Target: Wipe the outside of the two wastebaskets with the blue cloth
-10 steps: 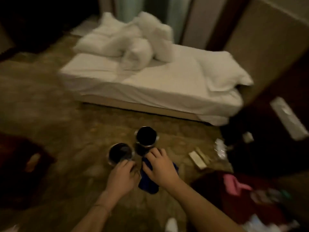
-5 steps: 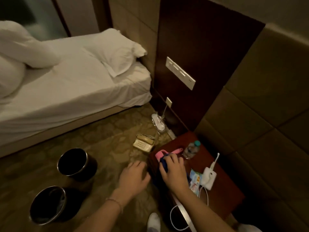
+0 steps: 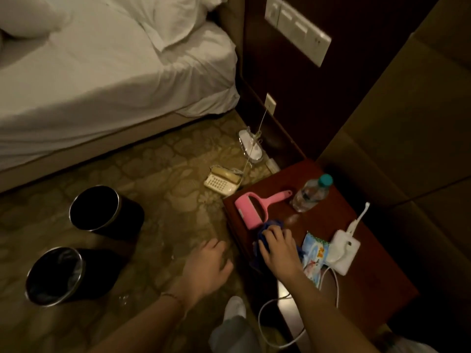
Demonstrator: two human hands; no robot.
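Note:
Two black wastebaskets with metal rims stand on the patterned carpet at the left, one farther off (image 3: 107, 212) and one nearer (image 3: 63, 276). The blue cloth (image 3: 267, 229) lies bunched on the left part of a dark red bedside table (image 3: 356, 271). My right hand (image 3: 277, 247) rests on top of the cloth with its fingers curled over it. Over the carpet, just left of the table and well right of the baskets, my left hand (image 3: 211, 263) hovers with fingers loosely apart and holds nothing.
On the table lie a pink lint roller (image 3: 254, 205), a water bottle (image 3: 311, 193), a wipes packet (image 3: 314, 258) and a white charger with cable (image 3: 344, 248). A telephone (image 3: 223, 180) sits on the carpet. A white bed (image 3: 102, 80) fills the upper left.
The view swung from the baskets to the bedside table. My right hand carried the blue cloth away from the baskets and now presses it on the table; my left hand followed.

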